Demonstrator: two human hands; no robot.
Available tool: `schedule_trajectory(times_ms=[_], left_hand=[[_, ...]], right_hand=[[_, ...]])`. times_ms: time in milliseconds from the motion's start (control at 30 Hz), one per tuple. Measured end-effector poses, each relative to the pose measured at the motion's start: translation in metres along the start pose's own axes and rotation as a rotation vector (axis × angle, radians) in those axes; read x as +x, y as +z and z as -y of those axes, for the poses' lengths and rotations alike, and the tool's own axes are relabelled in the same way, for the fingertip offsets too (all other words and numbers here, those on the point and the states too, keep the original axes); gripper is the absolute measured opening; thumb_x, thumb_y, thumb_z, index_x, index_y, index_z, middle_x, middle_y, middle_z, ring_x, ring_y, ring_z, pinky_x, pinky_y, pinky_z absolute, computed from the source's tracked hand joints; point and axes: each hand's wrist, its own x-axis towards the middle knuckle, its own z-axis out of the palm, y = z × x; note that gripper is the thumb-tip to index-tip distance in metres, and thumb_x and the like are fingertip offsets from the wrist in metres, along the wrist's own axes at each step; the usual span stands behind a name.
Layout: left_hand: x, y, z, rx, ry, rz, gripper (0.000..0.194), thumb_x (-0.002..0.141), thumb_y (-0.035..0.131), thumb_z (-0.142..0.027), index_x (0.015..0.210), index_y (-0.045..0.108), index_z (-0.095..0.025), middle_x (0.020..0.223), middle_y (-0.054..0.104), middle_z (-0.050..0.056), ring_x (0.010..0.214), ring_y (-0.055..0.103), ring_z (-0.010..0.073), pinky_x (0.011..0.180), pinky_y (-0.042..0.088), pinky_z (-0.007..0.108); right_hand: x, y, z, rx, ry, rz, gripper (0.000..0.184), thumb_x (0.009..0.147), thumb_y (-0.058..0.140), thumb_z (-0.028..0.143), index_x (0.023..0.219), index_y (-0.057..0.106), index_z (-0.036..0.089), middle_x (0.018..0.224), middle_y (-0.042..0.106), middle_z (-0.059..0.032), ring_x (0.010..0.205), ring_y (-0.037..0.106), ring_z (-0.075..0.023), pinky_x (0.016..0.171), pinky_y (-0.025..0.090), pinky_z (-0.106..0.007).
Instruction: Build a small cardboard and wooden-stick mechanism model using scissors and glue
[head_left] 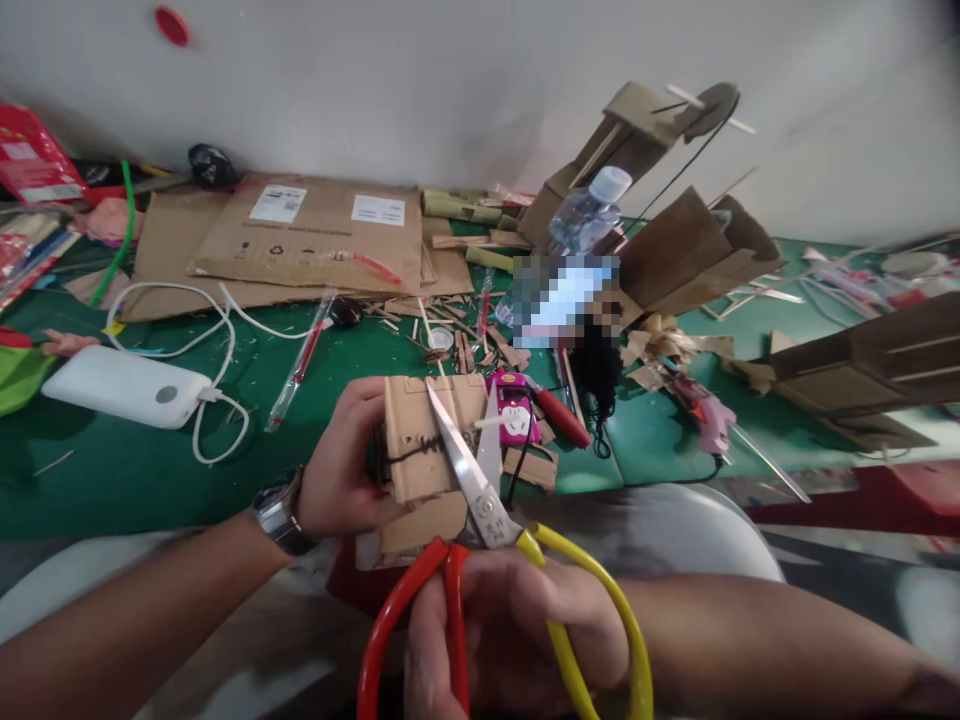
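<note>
My left hand (345, 465), with a watch (279, 512) on its wrist, grips the left side of a small cardboard box (409, 410). Black cord (412, 450) is wound across the box's face, and a thin pale stick (491, 423) juts out to its right. My right hand (536, 610) is wrapped round the handles of a pair of scissors (466, 465), one loop red and the other yellow. The blades stand apart, pointing away from me in front of the box. I cannot tell whether they touch the cord.
Behind the box lie cardboard scraps (502, 345), a pink socket strip (516, 410) and a red-handled tool (562, 418). A white power bank (127, 387) is at left, flattened cardboard (315, 235) at back. Rightward are a bottle (589, 215), a glue gun (712, 420) and cardboard structures (877, 355).
</note>
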Motion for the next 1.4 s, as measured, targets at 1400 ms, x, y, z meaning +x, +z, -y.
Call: schedule_trajectory(times_ms=[1400], left_hand=[[0.008, -0.006, -0.009, -0.357, -0.182, 0.199, 0.033, 0.085, 0.088, -0.032, 0.114, 0.075, -0.023, 0.090, 0.079, 0.004, 0.076, 0.071, 0.0205, 0.081, 0.064, 0.041]], right_hand=[[0.004, 0.021, 0.013, 0.121, 0.041, -0.168, 0.093, 0.077, 0.008, 0.108, 0.073, 0.044, 0.022, 0.075, 0.064, -0.0064, 0.063, 0.060, -0.0154, 0.066, 0.043, -0.029]])
